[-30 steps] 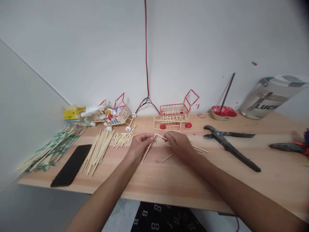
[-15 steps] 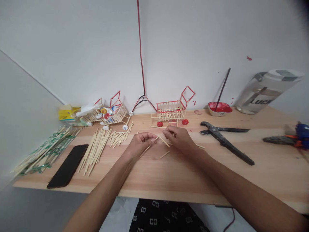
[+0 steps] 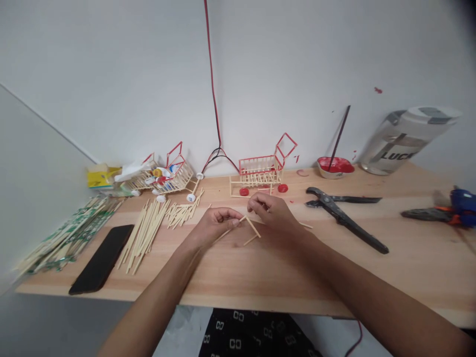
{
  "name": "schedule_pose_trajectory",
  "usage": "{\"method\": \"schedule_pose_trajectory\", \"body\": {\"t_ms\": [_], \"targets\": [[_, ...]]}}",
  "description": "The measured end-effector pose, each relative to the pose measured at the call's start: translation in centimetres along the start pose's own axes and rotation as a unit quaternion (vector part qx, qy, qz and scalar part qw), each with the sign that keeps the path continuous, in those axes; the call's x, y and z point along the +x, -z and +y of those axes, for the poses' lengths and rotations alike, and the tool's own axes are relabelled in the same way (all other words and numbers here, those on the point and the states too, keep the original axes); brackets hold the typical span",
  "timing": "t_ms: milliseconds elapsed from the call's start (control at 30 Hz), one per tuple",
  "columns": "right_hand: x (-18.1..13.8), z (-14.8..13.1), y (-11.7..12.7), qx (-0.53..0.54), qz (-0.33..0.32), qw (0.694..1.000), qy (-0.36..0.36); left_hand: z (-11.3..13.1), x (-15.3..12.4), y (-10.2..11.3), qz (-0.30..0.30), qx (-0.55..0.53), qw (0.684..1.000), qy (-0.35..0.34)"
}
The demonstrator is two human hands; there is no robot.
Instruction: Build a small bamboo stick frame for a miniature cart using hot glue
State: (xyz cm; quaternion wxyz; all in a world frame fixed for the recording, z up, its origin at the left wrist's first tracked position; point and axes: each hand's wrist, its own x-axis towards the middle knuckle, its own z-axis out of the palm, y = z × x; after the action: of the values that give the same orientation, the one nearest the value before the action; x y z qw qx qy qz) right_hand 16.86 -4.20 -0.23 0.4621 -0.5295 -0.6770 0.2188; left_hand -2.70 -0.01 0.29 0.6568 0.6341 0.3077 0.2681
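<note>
Since a second ago, the right hand [image 3: 269, 208] has let go of the angled stick piece [image 3: 253, 226], whose free arm has swung down toward the near edge of the table [image 3: 282, 285]. Nearest the person, a dark phone [image 3: 101, 259] lies to the left. Farther in, the loose short stick [image 3: 250, 240] lies just below the piece; the two overlap in view, and whether they touch cannot be told.

The piece sits between the hands, its corner pinched by the thumb and forefinger of the left hand [image 3: 217, 223]. Beside it, the right hand hangs with fingers curled; whether they grip anything cannot be told. Good handling here probably means a light, steady pinch close to the corner, so the thin arms neither twist nor spread, with the right fingertips steadying the free arm and the stick ends checked for a flush meeting before any pressure.

Around the hands lie long sticks [image 3: 147, 233] and short sticks [image 3: 182, 214] at left, pliers [image 3: 345, 220] at right. Against the wall stand the red-wheeled cart [image 3: 260, 172], the white-wheeled cart [image 3: 174, 183], a bowl of red paint [image 3: 330, 174] and a clear jar [image 3: 390, 148].
</note>
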Motion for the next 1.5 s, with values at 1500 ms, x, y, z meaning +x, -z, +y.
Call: {"method": "schedule_pose_trajectory", "body": {"t_ms": [1500], "targets": [[0.2,-0.6,1.5,0.03,-0.014,0.999,0.004,0.4,-0.1,1.1,0.036,-0.034,0.998,-0.03]]}}
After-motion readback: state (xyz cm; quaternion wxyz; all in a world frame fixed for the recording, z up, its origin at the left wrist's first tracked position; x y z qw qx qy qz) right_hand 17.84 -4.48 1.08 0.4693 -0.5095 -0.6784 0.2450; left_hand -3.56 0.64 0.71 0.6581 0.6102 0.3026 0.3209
